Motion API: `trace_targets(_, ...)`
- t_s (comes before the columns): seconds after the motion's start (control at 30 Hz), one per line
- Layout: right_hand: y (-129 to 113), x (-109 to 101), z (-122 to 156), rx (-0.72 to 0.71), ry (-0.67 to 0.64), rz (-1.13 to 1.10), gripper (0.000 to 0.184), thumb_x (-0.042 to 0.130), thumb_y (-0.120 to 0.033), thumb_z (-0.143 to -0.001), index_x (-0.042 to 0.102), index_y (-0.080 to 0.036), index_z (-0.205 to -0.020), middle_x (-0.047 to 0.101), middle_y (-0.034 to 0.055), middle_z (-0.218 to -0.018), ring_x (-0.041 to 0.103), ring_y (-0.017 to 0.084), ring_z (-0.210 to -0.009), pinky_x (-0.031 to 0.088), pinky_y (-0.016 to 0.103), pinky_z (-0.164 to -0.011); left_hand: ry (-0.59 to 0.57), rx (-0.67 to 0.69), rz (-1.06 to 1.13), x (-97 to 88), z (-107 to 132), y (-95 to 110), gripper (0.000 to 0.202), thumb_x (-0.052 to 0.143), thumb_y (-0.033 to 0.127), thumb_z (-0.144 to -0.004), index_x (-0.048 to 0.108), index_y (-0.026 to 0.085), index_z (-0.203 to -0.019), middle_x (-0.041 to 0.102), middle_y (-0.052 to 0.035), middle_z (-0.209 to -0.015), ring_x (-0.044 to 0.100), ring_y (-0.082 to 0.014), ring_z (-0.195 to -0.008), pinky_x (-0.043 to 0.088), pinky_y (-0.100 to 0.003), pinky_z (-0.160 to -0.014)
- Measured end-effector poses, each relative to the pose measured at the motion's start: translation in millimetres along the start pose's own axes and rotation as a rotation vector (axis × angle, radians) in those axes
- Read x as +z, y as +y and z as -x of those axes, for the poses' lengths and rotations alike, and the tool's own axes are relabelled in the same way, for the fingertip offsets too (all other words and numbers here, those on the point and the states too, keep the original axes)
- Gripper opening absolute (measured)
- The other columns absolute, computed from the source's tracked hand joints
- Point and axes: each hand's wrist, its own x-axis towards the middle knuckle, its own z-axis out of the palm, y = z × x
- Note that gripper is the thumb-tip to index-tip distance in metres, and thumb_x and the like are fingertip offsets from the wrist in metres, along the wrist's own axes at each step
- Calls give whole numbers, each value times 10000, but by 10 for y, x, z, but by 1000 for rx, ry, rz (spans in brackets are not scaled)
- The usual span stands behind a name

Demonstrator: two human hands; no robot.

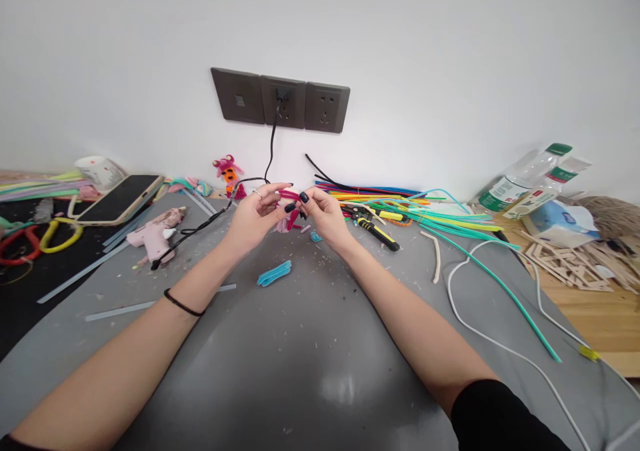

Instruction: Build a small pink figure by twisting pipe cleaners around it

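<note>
My left hand point(255, 216) and my right hand point(325, 216) meet above the grey mat point(300, 344), near the wall. Both pinch a small magenta pipe-cleaner piece point(291, 205) between thumb and fingertips, with a pale pink bit behind it. My left wrist wears a thin black band, and a ring shows on a left finger. A folded blue pipe-cleaner piece point(274, 273) lies on the mat just below my hands. A tiny blue scrap point(316, 237) rests under my right hand.
A pink glue gun point(156, 234) with a black cord to the wall socket point(281, 101) lies left. A phone point(120, 199) leans further left. Coloured pipe cleaners point(400, 204), yellow-handled pliers point(379, 232), white wire point(480, 331), bottles point(530, 177) and wooden pieces point(570, 261) fill the right.
</note>
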Motion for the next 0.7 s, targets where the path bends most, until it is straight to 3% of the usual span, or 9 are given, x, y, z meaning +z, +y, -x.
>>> trace_targets(0.17,-4,-20,-4,21,10,0,575,620,-778,-826,589,-206,-769,462,-42,-642,419,119,-612,386,275,-630,1,32,-152,-27,2,-22,578,760,487,-800,651,182,-1279,748,-152,-1233,707,-298,-1149,578,-417,-969)
trace_targets(0.4,6,-47,-5,5,66,-1,524,629,-728,-859,583,-209,-799,439,-50,-633,394,114,-597,347,271,-609,70,46,-625,-18,45,12,533,667,295,-829,620,199,-1351,751,-116,-1221,696,-290,-1163,534,-422,-1014)
trace_targets(0.7,18,-19,-2,-9,43,45,544,569,-760,-878,561,-216,-869,433,-50,-653,389,127,-617,347,281,-620,-3,65,-633,22,77,74,632,701,287,-819,535,256,-1427,771,-77,-1170,704,-275,-1100,522,-397,-972)
